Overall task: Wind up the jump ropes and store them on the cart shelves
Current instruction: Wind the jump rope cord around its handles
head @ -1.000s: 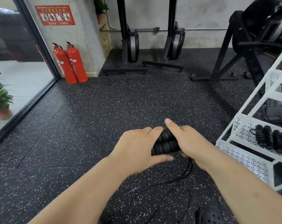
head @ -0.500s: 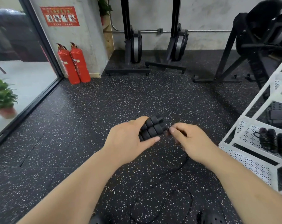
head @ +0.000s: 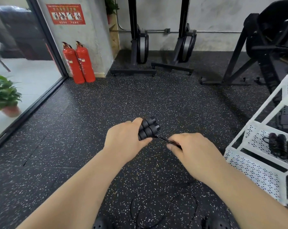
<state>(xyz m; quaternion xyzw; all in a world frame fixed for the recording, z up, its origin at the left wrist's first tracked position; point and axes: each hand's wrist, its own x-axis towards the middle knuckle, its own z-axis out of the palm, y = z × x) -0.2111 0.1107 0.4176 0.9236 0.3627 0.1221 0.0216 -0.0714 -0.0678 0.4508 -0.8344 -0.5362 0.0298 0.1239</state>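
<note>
The left hand [head: 126, 138] has its grip wrapped round both handles [head: 148, 128], bundled, likely as a winding core. The right hand [head: 191, 149] pinches the cord [head: 161, 138] taut beside them, slack looping on the floor [head: 140, 96], cart [head: 255, 169] nearby on the right.

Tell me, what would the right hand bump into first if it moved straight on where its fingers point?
Most likely the black handles gripped by the left hand. The right hand points up-left along the cord it pinches, straight toward them, though depth is hard to judge.
</note>
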